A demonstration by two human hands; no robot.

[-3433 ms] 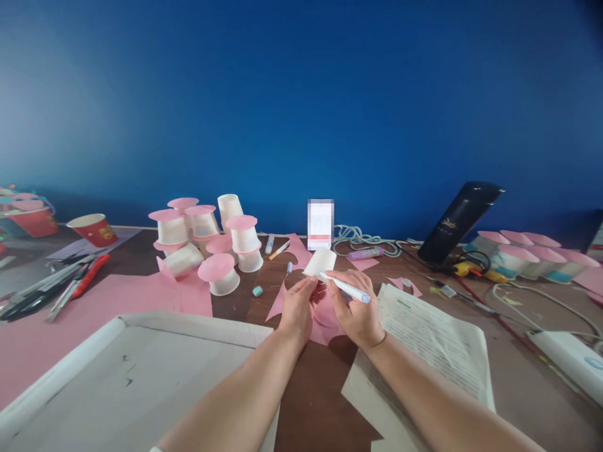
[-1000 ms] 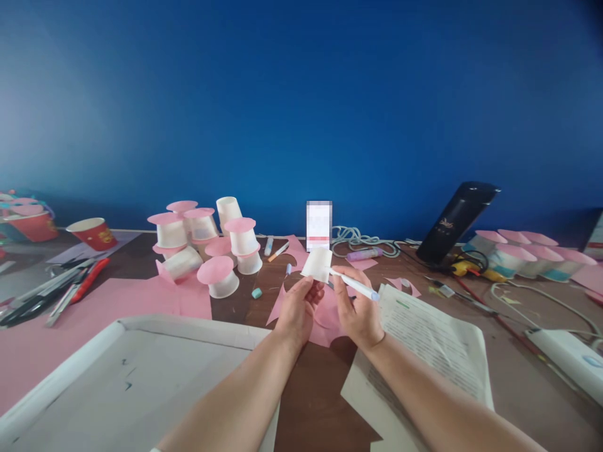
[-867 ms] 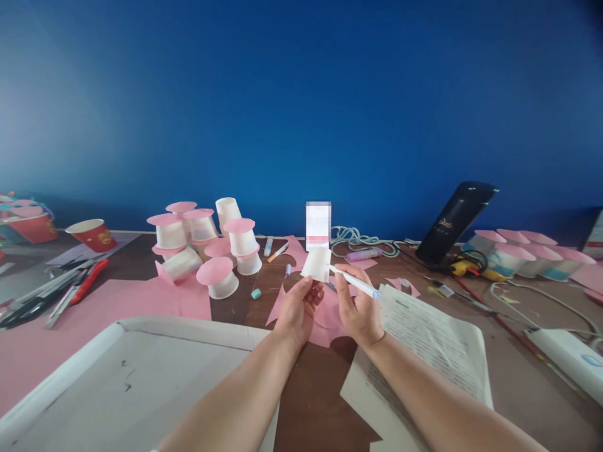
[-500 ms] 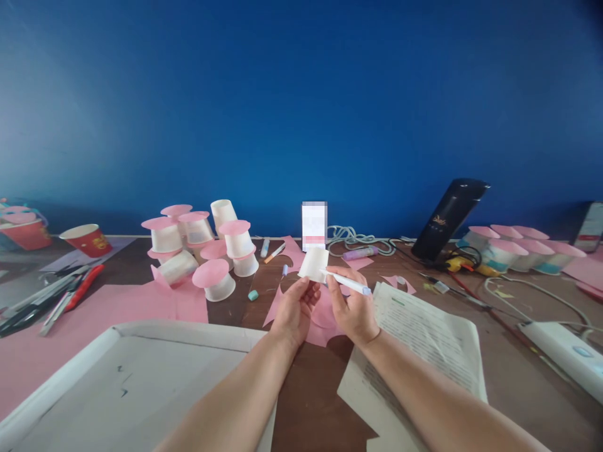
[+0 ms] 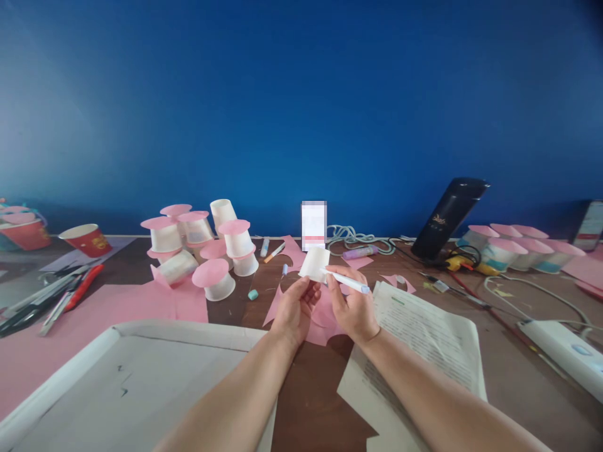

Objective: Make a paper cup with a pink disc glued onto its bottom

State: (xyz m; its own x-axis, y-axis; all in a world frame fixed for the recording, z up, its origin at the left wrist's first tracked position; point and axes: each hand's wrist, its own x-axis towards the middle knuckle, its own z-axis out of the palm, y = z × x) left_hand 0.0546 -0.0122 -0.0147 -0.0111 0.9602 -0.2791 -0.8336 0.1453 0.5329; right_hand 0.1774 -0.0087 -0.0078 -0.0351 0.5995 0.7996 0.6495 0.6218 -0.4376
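Note:
My left hand [image 5: 296,307] is closed round the lower side of a small white paper cup [image 5: 315,261], which it holds up tilted over the table. In my right hand [image 5: 352,307] is a white marker pen [image 5: 348,282] with a pale blue end. The pen's tip end meets the cup's right side; whether it touches the surface I cannot tell. Pink paper scraps [image 5: 325,323] lie under both hands. A loose bluish pen cap [image 5: 285,270] lies left of the cup.
White cups with pink discs [image 5: 214,274] stand stacked at left, beside a shallow white box [image 5: 155,376]. A printed sheet [image 5: 428,333] lies under my right forearm. A phone [image 5: 313,226], a black cylinder [image 5: 447,220], cables and a power strip [image 5: 565,358] are further off.
The cup has turned or shifted very slightly in my left hand. The pen and my right hand have hardly moved.

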